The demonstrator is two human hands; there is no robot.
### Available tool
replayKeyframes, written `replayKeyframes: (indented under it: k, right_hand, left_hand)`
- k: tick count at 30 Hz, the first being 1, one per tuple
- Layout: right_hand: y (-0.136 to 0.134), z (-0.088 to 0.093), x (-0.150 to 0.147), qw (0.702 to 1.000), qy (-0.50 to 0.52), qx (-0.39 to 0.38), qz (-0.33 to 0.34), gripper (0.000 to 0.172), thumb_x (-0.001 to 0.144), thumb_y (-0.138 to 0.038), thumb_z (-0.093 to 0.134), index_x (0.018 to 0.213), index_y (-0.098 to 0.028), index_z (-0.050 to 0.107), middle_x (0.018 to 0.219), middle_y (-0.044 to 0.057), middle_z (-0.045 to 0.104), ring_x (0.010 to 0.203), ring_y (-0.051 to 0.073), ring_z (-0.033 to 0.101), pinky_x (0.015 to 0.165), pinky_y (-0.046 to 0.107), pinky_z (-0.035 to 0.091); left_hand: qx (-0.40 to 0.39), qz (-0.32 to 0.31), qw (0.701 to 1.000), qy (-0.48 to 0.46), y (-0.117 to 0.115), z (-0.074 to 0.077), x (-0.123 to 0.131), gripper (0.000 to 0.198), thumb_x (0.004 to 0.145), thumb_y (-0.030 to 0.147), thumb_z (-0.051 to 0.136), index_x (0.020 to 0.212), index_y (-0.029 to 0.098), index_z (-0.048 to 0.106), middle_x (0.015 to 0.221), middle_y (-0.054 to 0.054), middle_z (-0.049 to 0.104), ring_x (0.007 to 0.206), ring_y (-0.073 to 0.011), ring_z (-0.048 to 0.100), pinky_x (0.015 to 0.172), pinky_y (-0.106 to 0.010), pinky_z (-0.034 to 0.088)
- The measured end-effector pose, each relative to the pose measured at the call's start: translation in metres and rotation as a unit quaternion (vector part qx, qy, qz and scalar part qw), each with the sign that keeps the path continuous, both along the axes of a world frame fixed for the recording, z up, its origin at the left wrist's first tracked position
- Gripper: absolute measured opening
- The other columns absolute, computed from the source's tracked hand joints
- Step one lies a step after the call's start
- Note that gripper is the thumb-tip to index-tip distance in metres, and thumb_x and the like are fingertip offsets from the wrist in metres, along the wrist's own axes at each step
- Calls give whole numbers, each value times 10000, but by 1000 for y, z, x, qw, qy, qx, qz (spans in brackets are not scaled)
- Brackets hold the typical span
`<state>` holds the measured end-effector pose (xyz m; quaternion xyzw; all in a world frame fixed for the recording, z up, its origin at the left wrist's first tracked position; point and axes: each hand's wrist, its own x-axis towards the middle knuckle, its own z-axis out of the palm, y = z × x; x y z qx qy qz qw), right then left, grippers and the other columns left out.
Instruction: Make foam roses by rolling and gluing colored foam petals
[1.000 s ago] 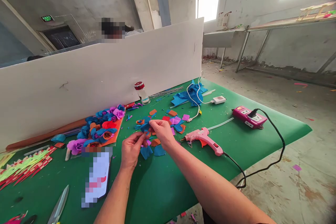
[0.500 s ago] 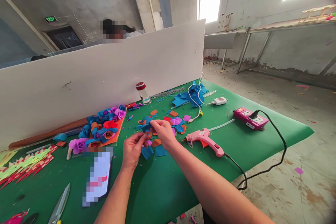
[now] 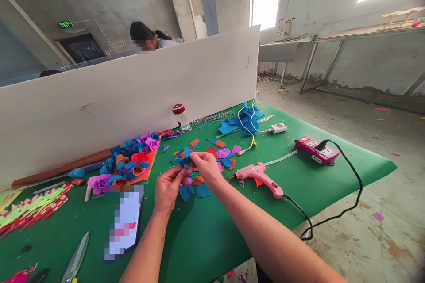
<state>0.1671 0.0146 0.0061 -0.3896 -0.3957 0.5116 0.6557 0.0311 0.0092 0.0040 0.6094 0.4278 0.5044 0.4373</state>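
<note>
My left hand [image 3: 168, 187] and my right hand [image 3: 208, 169] meet over the table, fingertips pinched close together. Between them shows a small brown-orange paper petal [image 3: 188, 171], partly hidden by my fingers. Just beyond lies a blue and brown paper flower [image 3: 181, 154]. Loose petals surround my hands, among them a blue petal [image 3: 203, 191], a brown petal [image 3: 198, 180] and a purple petal [image 3: 236, 149]. To the right of my right hand, a pink hot glue gun [image 3: 260, 177] lies on its side with a clear glue stick [image 3: 282, 158] protruding from its back.
Finished paper flowers [image 3: 128, 159] are heaped at left, near a phone [image 3: 124, 223] and scissors [image 3: 77, 258]. A lidded glass jar [image 3: 181, 117] stands by the white partition [image 3: 133, 93]. The glue gun's cord trails near a magenta power strip [image 3: 317, 149]. Someone's head [image 3: 143, 35] shows beyond the partition.
My hands and the petal hold almost the same position. Beyond the partition, the person's head has shifted slightly.
</note>
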Motion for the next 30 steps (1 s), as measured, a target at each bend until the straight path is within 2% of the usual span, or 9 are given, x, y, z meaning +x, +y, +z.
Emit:
replayKeyframes:
  k: [9, 15, 19, 24, 30]
  right_hand:
    - [-4, 6, -2, 999, 33, -20, 7, 330, 727, -449, 565, 534, -185, 519, 541, -20, 515, 561, 121, 454, 593, 245, 380]
    - [-8, 11, -1, 997, 65, -22, 43, 198, 653, -341, 542, 664, -180, 657, 597, 3, 584, 606, 153, 497, 632, 265, 401]
    - [-10, 11, -1, 997, 33, 2, 66, 309, 620, -284, 496, 781, -177, 737, 669, 25, 655, 648, 169, 511, 670, 280, 401]
    - [-12, 12, -2, 996, 20, 18, 84, 417, 582, -239, 479, 882, -186, 763, 752, 25, 694, 696, 177, 529, 695, 284, 408]
    - [-15, 15, -4, 995, 35, 22, 91, 367, 548, -225, 514, 824, -198, 754, 702, 8, 688, 713, 182, 550, 719, 280, 429]
  left_hand:
    - [3, 6, 1000, 6, 1, -1, 0, 264, 701, 405, 774, 756, 153, 718, 622, -23, 706, 486, -119, 550, 515, -238, 473]
    - [26, 25, 999, 32, 0, -2, -3, 265, 735, 438, 738, 775, 176, 741, 585, -20, 698, 519, -161, 623, 553, -260, 520]
    - [54, 51, 996, 52, 0, -4, -6, 282, 756, 455, 710, 828, 189, 770, 646, -38, 733, 555, -178, 657, 568, -264, 533]
    - [67, 63, 993, 69, -1, -4, -6, 256, 764, 444, 686, 778, 201, 769, 608, -28, 718, 587, -194, 675, 586, -266, 543]
    - [62, 63, 994, 60, -1, -5, -5, 235, 761, 423, 679, 757, 202, 763, 634, -34, 731, 603, -199, 683, 599, -276, 550]
